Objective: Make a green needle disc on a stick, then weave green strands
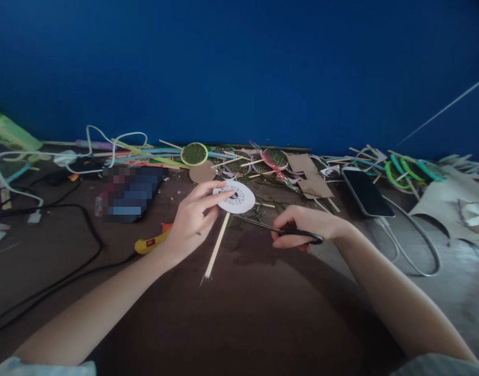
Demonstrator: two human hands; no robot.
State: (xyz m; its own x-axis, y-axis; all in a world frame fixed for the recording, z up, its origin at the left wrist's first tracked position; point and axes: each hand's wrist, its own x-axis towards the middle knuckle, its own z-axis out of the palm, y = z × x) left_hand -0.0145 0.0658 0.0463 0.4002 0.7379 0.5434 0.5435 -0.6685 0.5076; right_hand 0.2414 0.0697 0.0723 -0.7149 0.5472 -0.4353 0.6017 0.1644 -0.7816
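My left hand (pixel 192 218) pinches a round white paper disc (pixel 237 199) printed with a black pattern, fixed on a thin wooden stick (pixel 216 246) that slants down toward me. My right hand (pixel 302 225) grips black-handled scissors (pixel 280 230); their blades point left and the tips reach the lower edge of the disc. Both hands hover over a dark brown table (pixel 231 313).
A yellow glue gun (pixel 150 244) lies under my left wrist. A phone (pixel 366 192) with a cable lies at right, a dark device (pixel 131 193) at left, black and white cables (pixel 67 230) further left. Green discs, sticks, straws and cardboard scraps (pixel 310 180) line the blue wall.
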